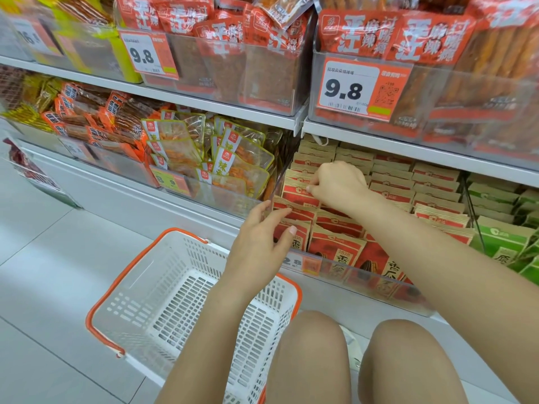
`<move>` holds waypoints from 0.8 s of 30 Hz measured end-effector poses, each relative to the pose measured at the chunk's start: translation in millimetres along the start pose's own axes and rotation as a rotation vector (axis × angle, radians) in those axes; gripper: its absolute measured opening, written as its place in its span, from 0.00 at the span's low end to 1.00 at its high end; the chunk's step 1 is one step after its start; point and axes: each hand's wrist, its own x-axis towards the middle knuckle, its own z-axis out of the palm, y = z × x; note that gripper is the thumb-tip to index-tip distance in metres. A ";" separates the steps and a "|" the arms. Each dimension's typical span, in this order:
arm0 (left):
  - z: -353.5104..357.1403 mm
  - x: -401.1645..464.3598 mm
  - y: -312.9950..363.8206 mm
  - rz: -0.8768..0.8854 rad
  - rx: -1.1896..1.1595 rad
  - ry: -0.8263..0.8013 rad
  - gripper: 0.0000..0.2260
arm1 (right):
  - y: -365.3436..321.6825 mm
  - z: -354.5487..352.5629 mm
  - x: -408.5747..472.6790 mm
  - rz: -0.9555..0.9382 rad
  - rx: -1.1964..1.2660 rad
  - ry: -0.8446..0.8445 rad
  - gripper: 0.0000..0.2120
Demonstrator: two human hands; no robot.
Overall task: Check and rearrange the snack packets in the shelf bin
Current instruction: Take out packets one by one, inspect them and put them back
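Observation:
Rows of red and kraft-paper snack packets (335,243) stand upright in a clear shelf bin (364,282) on the lowest shelf. My left hand (262,237) grips the front-left packets at the bin's corner, thumb across their fronts and fingers over the tops. Further back, my right hand (335,182) pinches the top edge of a packet (297,191) in a rear row on the left side. Both forearms reach in from below.
A white shopping basket with orange handles (186,301) sits on the tiled floor at my left knee. Green packets (501,237) fill the bin to the right, clear spicy-snack packs (233,161) the one to the left. An upper shelf edge (408,147) overhangs the bin.

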 end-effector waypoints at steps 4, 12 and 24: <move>-1.6 -2.7 0.8 0.003 -0.002 -0.004 0.16 | 0.2 -2.4 -11.8 -0.030 0.184 0.095 0.13; -2.1 -8.1 3.1 -0.019 0.001 -0.016 0.15 | -2.2 -12.4 -38.0 -0.239 0.142 -0.117 0.18; -6.2 -19.4 2.3 -0.051 -0.014 -0.023 0.17 | -10.2 -28.0 -44.7 -0.244 0.188 0.156 0.15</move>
